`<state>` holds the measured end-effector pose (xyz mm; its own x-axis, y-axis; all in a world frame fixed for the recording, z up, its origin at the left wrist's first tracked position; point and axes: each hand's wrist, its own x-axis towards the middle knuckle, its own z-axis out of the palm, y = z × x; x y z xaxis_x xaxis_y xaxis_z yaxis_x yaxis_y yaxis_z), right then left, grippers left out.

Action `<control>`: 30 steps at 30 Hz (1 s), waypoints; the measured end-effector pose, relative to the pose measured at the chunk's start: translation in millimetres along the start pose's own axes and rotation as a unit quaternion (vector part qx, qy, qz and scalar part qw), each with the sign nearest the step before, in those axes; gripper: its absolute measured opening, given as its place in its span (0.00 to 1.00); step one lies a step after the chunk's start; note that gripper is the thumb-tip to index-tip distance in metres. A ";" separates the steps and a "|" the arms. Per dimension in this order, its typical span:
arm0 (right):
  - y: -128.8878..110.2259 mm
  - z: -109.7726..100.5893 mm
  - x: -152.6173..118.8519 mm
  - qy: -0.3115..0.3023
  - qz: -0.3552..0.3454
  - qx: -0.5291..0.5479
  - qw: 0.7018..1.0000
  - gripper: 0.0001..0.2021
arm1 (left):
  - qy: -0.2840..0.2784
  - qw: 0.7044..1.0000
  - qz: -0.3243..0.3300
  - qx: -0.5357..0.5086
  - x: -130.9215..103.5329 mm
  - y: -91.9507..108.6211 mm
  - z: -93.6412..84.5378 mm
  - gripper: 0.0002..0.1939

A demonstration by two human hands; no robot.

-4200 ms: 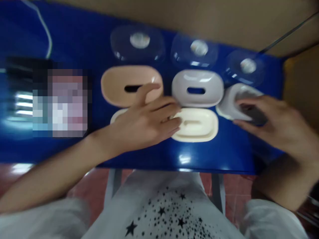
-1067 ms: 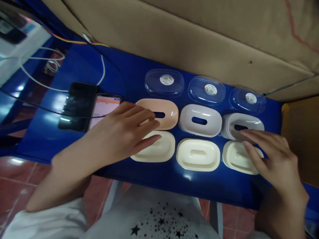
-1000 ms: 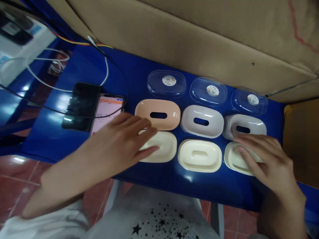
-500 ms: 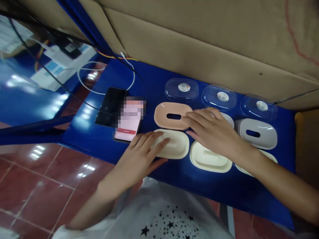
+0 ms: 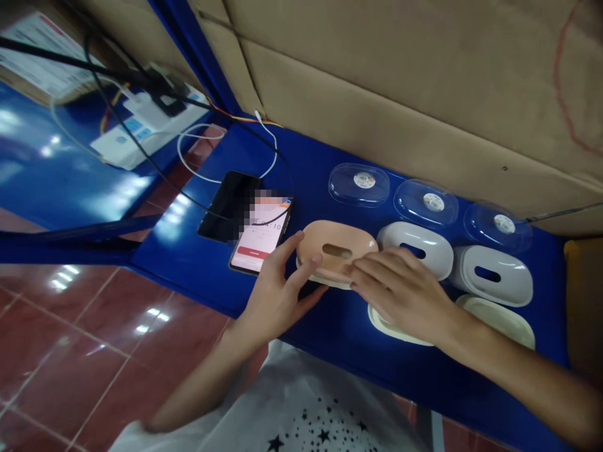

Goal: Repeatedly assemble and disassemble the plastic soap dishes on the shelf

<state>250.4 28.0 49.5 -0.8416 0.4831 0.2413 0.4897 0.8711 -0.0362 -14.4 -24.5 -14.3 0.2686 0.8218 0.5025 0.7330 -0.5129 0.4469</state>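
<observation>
Both hands hold an oval peach soap dish tray (image 5: pixel 315 238) with a long slot in its middle. Beneath it the rim of a cream base (image 5: pixel 325 282) shows, and the slot now looks pale. My left hand (image 5: pixel 280 282) is closed on the left end, thumb on the near rim. My right hand (image 5: pixel 400 282) grips the right end, its fingertips near the slot. Below that hand lies a second cream base (image 5: pixel 381 323), partly covered by it. Just behind stand a white slotted tray (image 5: pixel 438 242) and another white slotted tray (image 5: pixel 513 276).
Clear oval lids, among them one lid (image 5: pixel 343 185) with a round sticker, line the back of the blue table (image 5: pixel 188 276). A third cream base (image 5: pixel 499 314) lies at the right. Two phones, including a lit phone (image 5: pixel 249 245), and a white cable (image 5: pixel 188 166) lie left. Cardboard (image 5: pixel 400 75) walls the back.
The peach tray has come toward me onto the left cream base. My left hand has closed on its left end, and my right hand has moved nearer with it. The view has shifted.
</observation>
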 end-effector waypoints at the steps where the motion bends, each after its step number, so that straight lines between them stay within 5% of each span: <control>1: -4.3 1.6 -1.8 -0.008 -0.010 -0.011 1.000 0.12 | -0.004 1.000 0.004 0.003 2.2 0.7 -0.1 0.51; 6: -15.5 11.8 -9.0 -0.031 -0.031 -0.032 0.999 0.11 | -0.094 0.995 0.015 -0.020 11.8 1.7 -1.3 0.39; 9: -6.6 9.7 -6.8 -0.048 -0.033 0.014 0.998 0.10 | -0.104 0.994 0.026 -0.033 14.0 0.5 -0.4 0.34; 16: 95.1 18.3 38.9 -0.008 0.098 0.044 0.994 0.25 | -0.102 0.993 0.027 -0.060 15.5 -1.2 -0.2 0.35; 21: 147.8 38.7 61.1 -0.060 0.088 0.089 0.990 0.33 | -0.079 0.995 0.001 -0.068 12.9 -1.6 2.5 0.41; 26: 143.3 40.6 67.6 -0.072 0.128 0.147 0.978 0.34 | -0.050 0.994 -0.020 -0.094 11.4 -1.9 5.6 0.43; 30: 115.1 24.2 66.0 -0.026 0.128 0.211 0.969 0.30 | -0.026 0.994 -0.025 -0.102 10.1 -3.8 7.5 0.43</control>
<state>245.8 162.3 37.8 -0.7209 0.6820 0.1229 0.5561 0.6751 -0.4847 -9.8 -12.4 -16.5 0.2710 0.8561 0.4400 0.6058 -0.5069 0.6132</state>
